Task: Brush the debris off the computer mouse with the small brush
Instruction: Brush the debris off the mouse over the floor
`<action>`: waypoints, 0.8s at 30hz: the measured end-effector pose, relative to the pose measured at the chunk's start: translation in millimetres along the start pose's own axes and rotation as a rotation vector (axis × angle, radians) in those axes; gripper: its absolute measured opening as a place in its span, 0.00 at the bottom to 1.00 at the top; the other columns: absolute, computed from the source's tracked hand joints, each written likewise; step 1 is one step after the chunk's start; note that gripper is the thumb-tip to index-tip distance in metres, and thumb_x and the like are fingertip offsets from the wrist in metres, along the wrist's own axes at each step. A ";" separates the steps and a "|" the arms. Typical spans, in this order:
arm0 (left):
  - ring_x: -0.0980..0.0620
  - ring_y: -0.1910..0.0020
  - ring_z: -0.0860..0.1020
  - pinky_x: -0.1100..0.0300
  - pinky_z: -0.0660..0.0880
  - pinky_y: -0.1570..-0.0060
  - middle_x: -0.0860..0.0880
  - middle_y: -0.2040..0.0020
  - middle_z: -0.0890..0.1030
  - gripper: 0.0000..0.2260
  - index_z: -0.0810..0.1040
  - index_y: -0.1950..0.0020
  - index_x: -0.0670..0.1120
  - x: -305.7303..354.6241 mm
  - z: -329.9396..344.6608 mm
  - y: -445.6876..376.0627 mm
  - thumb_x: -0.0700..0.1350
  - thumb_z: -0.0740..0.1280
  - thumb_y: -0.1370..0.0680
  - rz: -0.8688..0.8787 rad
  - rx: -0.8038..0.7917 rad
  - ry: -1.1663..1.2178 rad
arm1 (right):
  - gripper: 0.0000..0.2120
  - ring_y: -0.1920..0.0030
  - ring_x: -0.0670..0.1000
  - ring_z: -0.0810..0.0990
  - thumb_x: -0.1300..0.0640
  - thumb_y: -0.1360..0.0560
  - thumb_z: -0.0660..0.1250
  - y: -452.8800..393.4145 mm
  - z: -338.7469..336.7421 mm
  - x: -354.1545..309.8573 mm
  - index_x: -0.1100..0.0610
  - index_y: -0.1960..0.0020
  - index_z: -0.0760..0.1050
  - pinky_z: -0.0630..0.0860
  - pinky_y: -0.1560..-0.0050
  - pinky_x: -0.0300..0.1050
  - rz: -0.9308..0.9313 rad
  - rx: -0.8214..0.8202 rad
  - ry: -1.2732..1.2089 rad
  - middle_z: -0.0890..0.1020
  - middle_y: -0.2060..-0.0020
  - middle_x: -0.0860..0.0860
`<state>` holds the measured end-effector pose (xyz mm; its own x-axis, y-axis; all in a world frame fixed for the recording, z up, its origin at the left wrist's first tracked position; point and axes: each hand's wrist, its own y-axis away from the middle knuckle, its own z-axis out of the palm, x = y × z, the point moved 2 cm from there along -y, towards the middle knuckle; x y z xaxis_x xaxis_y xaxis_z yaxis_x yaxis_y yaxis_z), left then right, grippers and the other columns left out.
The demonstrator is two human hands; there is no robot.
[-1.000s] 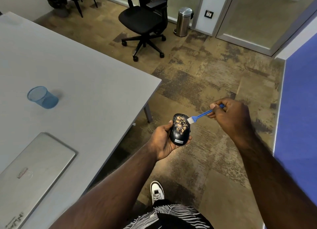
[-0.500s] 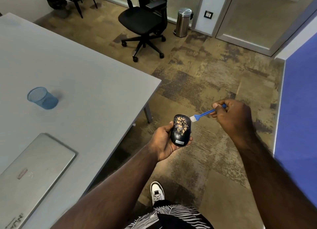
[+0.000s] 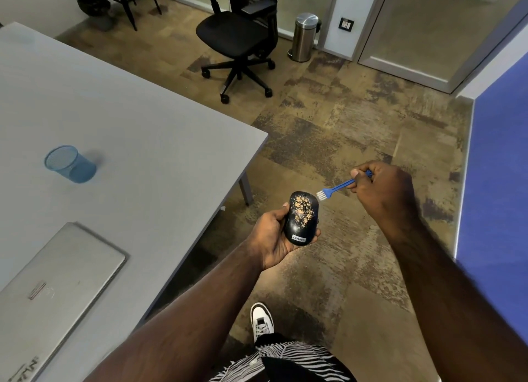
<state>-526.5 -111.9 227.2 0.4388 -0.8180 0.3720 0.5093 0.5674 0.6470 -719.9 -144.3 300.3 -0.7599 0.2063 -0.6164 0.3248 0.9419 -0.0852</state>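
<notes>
Mottled carpet floor (image 3: 328,141) below: my left hand (image 3: 274,233) cradles the mouse (image 3: 302,218), right hand (image 3: 383,190) pinches the brush (image 3: 337,188), bristles at two o'clock. Hard flicks could scatter debris (image 3: 303,208) or loosen my grip.

Your left hand (image 3: 274,234) cradles the black computer mouse (image 3: 301,218) over the floor, just off the desk's (image 3: 148,130) right edge; tan debris (image 3: 303,208) covers its top, Lenovo label at the near end. Your right hand (image 3: 384,191) pinches the small blue brush (image 3: 338,187) by the handle, bristles just beside the mouse's far right corner, contact unclear. On the desk: blue mesh cup (image 3: 70,164) lying tipped near the left edge, closed silver laptop (image 3: 51,290) at the near edge. Black office chair (image 3: 240,36) and steel bin (image 3: 304,37) stand beyond.
</notes>
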 end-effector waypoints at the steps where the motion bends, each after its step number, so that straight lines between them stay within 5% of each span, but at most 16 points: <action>1: 0.38 0.51 0.78 0.49 0.76 0.49 0.35 0.46 0.78 0.24 0.71 0.34 0.36 -0.1 0.1 0.1 0.53 0.48 0.16 0.001 -0.001 0.001 | 0.07 0.65 0.52 0.84 0.54 0.22 0.68 -1.6 -0.2 -0.1 0.54 0.55 0.82 0.83 0.61 0.53 0.003 0.003 -0.036 0.84 0.67 0.49; 11: 0.39 0.52 0.78 0.50 0.78 0.52 0.35 0.47 0.79 0.22 0.75 0.40 0.39 -1.1 0.5 0.9 0.52 0.48 0.16 0.006 -0.013 0.002 | 0.08 0.65 0.51 0.84 0.53 0.22 0.68 -7.1 1.9 -4.9 0.55 0.55 0.82 0.83 0.61 0.49 0.009 -0.010 -0.029 0.84 0.67 0.49; 24: 0.38 0.52 0.78 0.50 0.77 0.51 0.35 0.44 0.77 0.23 0.71 0.34 0.37 -1.5 -0.1 1.1 0.52 0.49 0.16 -0.009 -0.021 -0.009 | 0.08 0.64 0.50 0.83 0.52 0.22 0.67 -11.8 4.3 -5.3 0.54 0.56 0.81 0.80 0.63 0.44 0.068 -0.036 0.078 0.84 0.66 0.49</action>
<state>-526.5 -110.1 227.3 0.4279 -0.8236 0.3723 0.5285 0.5621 0.6362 -717.3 -157.7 301.2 -0.7792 0.2884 -0.5565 0.3573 0.9338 -0.0164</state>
